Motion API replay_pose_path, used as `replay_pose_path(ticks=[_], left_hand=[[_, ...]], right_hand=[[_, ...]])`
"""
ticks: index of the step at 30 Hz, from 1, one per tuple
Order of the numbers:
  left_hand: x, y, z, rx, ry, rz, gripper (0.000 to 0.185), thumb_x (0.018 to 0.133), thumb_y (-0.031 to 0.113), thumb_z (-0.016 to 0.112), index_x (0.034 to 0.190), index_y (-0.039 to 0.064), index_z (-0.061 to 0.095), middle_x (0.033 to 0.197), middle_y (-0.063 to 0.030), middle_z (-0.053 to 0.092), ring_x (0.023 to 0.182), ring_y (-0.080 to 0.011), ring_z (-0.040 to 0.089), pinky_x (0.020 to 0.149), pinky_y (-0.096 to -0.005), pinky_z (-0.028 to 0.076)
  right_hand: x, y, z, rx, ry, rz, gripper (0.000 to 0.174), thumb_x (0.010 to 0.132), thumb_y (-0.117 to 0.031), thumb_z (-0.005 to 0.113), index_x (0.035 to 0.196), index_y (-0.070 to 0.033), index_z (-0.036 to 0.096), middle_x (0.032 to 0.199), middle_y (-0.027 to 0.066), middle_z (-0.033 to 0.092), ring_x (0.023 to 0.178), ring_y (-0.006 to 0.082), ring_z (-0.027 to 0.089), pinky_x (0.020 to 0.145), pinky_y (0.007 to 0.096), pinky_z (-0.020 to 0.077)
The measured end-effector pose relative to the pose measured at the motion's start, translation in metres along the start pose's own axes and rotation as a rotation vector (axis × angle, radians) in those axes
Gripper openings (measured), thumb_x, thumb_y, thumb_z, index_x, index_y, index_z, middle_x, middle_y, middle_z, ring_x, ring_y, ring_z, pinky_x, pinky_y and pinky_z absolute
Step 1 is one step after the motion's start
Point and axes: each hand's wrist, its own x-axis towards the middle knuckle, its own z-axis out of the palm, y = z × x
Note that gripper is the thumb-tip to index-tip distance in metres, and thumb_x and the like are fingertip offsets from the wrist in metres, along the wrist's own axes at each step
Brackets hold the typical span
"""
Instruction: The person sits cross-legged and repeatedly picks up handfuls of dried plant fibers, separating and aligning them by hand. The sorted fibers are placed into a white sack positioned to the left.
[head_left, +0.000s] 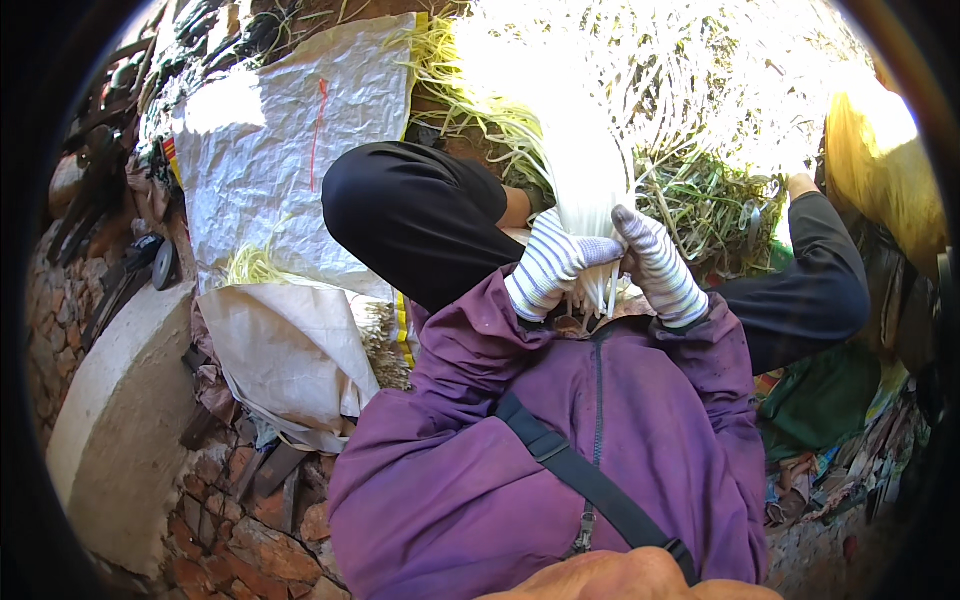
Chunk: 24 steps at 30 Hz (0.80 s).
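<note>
My left hand and my right hand, in striped knit gloves, are closed around the lower end of a bundle of long white stalks, which look like blanched garlic chives. The thumbs lie across the front of the bundle, and the cut-looking white ends stick out below them towards my lap. The stalks run up and away from me; strong sunlight washes out their middle. Yellow leafy tips fan out to the upper left.
A white woven plastic sheet lies at left, with a red string on it. Below it is a bundle of similar stalks wrapped in pale sacking. A heap of green and dry stalks lies ahead. A yellow sack stands right; a concrete block is far left.
</note>
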Motion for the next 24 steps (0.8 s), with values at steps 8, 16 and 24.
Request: replay_pose_path(ticks=[8,16,24], left_hand=[[-0.043,-0.008,-0.011,0.022,-0.172,-0.207,0.053,0.069,0.005,0.071,0.118,0.000,0.050,0.104,-0.0081,0.060,0.101,-0.0200,0.057,0.086,-0.0308,0.047],[-0.055,-0.016,-0.002,-0.088,-0.217,-0.403,0.050,0.077,0.011,0.068,0.120,0.000,0.046,0.098,-0.0139,0.062,0.093,-0.0244,0.062,0.081,-0.0355,0.052],[-0.039,-0.064,-0.023,0.247,-0.376,-0.213,0.036,0.087,0.021,0.059,0.117,0.004,0.049,0.103,-0.0129,0.059,0.099,-0.0224,0.057,0.085,-0.0339,0.046]], right_hand=[[-0.022,-0.022,0.028,0.005,-0.030,0.001,0.044,0.081,-0.027,0.067,0.110,0.003,0.056,0.099,0.0102,0.063,0.089,0.0141,0.059,0.079,0.0288,0.0478],[-0.030,-0.016,0.023,0.062,-0.199,0.316,0.053,0.077,-0.030,0.068,0.114,0.003,0.052,0.101,0.0111,0.060,0.096,0.0175,0.056,0.085,0.0318,0.0457],[-0.023,-0.019,0.032,0.295,-0.331,0.287,0.076,0.069,-0.018,0.072,0.130,0.006,0.034,0.110,0.0153,0.059,0.109,0.0254,0.053,0.096,0.0378,0.0405]])
